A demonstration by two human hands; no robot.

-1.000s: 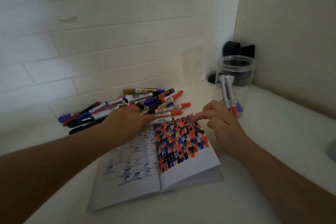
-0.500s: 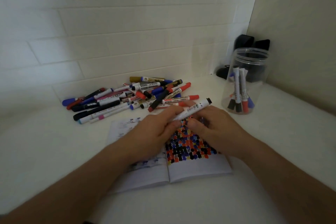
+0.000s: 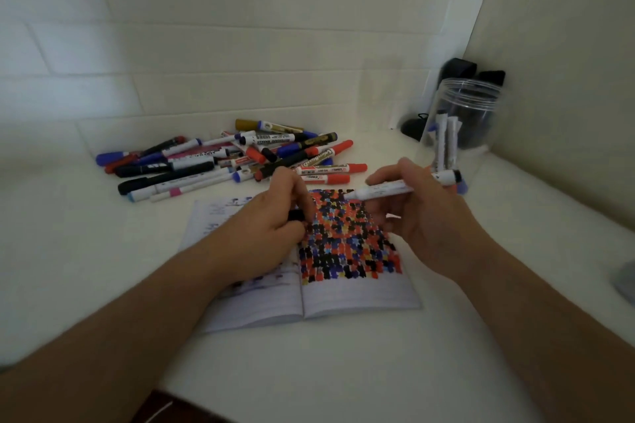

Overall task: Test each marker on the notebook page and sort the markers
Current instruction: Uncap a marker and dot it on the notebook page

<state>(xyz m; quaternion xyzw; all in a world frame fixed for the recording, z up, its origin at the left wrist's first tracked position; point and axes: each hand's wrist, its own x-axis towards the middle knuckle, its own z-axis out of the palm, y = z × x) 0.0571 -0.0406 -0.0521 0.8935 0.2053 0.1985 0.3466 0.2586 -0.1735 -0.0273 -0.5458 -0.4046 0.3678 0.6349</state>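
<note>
An open notebook [image 3: 357, 295] lies on the white counter, its right page crowded with coloured marker dabs. My right hand [image 3: 426, 220] holds a white marker [image 3: 395, 189] with a black end above that page, uncapped tip pointing left. My left hand [image 3: 271, 227] rests over the notebook's spine and pinches the marker's black cap [image 3: 296, 215]. A heap of markers [image 3: 233, 158] lies behind the notebook. A clear plastic jar [image 3: 460, 120] at the right holds several markers upright.
Tiled wall behind the heap, a plain wall to the right. Black objects [image 3: 460, 69] stand in the corner behind the jar, and a dark round thing [image 3: 412, 129] lies left of it. A grey object [image 3: 625, 276] shows at the right edge.
Both hands held the capped marker together half a second ago. Now the cap is off in my left hand, and my right hand has drawn the marker to the right.
</note>
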